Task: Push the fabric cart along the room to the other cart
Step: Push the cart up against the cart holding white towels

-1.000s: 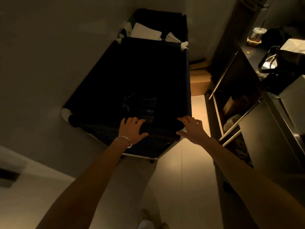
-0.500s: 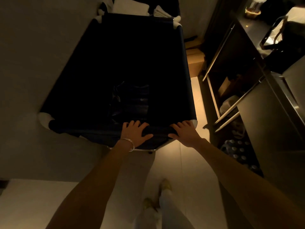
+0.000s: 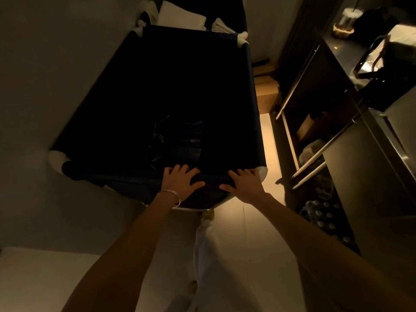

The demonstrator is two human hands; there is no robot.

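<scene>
A dark fabric cart (image 3: 254, 104) with white corner joints fills the middle of the dim room. My left hand (image 3: 180, 182), with a bracelet at the wrist, grips the cart's near top rail. On the same rail near the right corner lies my right hand (image 3: 244, 183), fingers curled over it. Dark folded cloth lies in the cart's bottom. Behind the far rail stands the other cart (image 3: 234, 10), dark too, with white folded linen (image 3: 182, 18) on top; the two carts look touching.
A plain wall runs along the left, close to the cart. At the right stands a dark counter with shelves (image 3: 315, 122) and a bag (image 3: 382, 64) on top. Cardboard boxes (image 3: 266, 93) sit on the floor beside the cart. A narrow lit floor strip (image 3: 267, 154) lies between.
The cart has rolled forward toward the other cart, closing the gap. Both hands stay on the near rail. My leg has stepped forward under the arms.
</scene>
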